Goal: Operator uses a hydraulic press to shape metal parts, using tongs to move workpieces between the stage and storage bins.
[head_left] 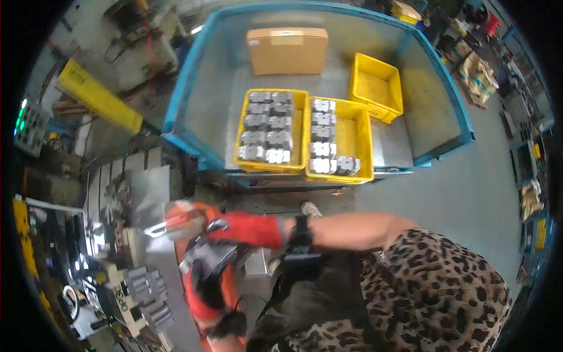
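My left hand [206,290], in a red and black glove, is closed around a grey metal block [214,257] at the lower left. Just above it is my right hand [234,227] in a red glove, reaching leftward across my body. Motion smears its fingers, and I cannot make out what they hold. A blurred orange and whitish patch [183,218] shows by those fingers. Similar metal blocks fill two columns of the left yellow crate [302,117]. In the middle yellow crate [358,138], several blocks line the left side, with one more at the front.
A blue-framed metal cart [171,111] bears the crates, another yellow crate [377,88] and a cardboard box [287,53]. At left are a slotted machine table [108,182], a yellow beam [97,97] and a fixture [132,305] with metal blocks. Grey floor [446,188] lies right.
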{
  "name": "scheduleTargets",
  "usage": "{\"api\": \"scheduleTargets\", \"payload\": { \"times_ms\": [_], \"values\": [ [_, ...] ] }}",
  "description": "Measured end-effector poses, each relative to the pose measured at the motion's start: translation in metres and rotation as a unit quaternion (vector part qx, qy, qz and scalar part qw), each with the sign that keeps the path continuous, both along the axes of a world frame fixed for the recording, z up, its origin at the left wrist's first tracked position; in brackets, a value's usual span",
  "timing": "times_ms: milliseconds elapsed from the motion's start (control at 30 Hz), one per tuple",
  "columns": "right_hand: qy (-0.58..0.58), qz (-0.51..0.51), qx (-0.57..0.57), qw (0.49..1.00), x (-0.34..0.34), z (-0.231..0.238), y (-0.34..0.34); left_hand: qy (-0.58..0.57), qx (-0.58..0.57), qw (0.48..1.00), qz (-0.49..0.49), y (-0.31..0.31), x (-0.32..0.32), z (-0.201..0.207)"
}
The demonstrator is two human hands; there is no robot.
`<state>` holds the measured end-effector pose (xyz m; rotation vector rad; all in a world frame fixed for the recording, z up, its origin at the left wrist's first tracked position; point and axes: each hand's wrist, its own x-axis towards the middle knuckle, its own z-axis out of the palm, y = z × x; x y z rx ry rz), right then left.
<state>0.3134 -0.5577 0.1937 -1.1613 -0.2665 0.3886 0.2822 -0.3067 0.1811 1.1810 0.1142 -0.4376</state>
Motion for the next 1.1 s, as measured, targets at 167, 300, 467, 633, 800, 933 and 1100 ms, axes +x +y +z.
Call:
{"api": "scheduleTargets", "payload": {
  "times_ms": [167,300,467,633,800,933,1100],
  "values": [
    [0.147,-0.183,-0.028,0.972,-0.054,-0.058,-0.205,-0.243,0.106,0.921,-0.286,-0.196,0.056,-0.033],
    [0.226,-0.216,-0.012,0.950,-0.076,-0.105,-0.327,-0.423,0.199,0.789,-0.398,-0.326,0.062,-0.062],
    [-0.083,-0.050,-0.479,0.873,-0.087,-0.150,-0.445,0.013,-0.006,0.929,-0.371,-0.466,0.035,-0.123],
    [0.026,-0.006,-0.354,0.935,-0.074,-0.210,-0.485,-0.087,0.158,0.923,-0.339,-0.504,0.011,-0.183],
    [-0.016,0.140,-0.431,0.891,-0.046,-0.255,-0.499,-0.013,0.125,0.937,-0.327,-0.512,0.004,-0.217],
    [-0.068,0.169,-0.407,0.895,-0.045,-0.265,-0.506,-0.072,0.216,0.919,-0.322,-0.520,-0.001,-0.230],
    [-0.140,0.208,-0.411,0.877,-0.040,-0.274,-0.515,-0.125,0.275,0.895,-0.327,-0.528,-0.004,-0.243]
  ]
}}
